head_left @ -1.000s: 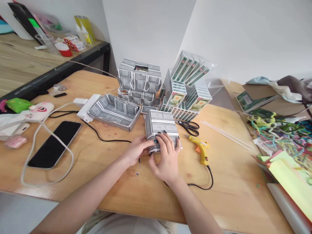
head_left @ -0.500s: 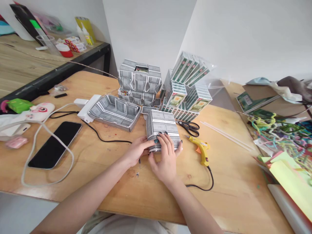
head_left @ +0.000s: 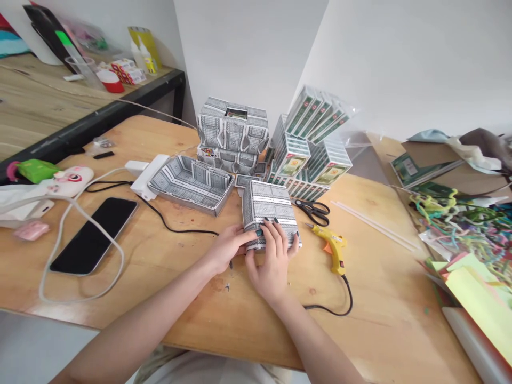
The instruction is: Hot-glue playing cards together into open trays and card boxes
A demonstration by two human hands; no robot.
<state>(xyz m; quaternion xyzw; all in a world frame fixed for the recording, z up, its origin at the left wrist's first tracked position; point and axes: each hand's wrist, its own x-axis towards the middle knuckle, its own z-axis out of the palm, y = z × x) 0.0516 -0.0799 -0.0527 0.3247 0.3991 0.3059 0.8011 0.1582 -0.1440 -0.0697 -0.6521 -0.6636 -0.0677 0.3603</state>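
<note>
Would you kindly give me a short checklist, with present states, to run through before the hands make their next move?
1. Both hands on the card-patterned box: ok; the left hand is at its near left corner, the right hand spread over its near part, so the card-patterned box looks steadied.
2. Underside of that box: cannot tell; it is hidden.
3. Yellow glue gun away from the fingers: ok; it lies on its side, right of the box.
4. Glue gun hot: cannot tell.
5. Scissors apart from both hands: ok; they lie beyond the glue gun.
6. White cable off the phone: not ok; it crosses the screen.
</note>
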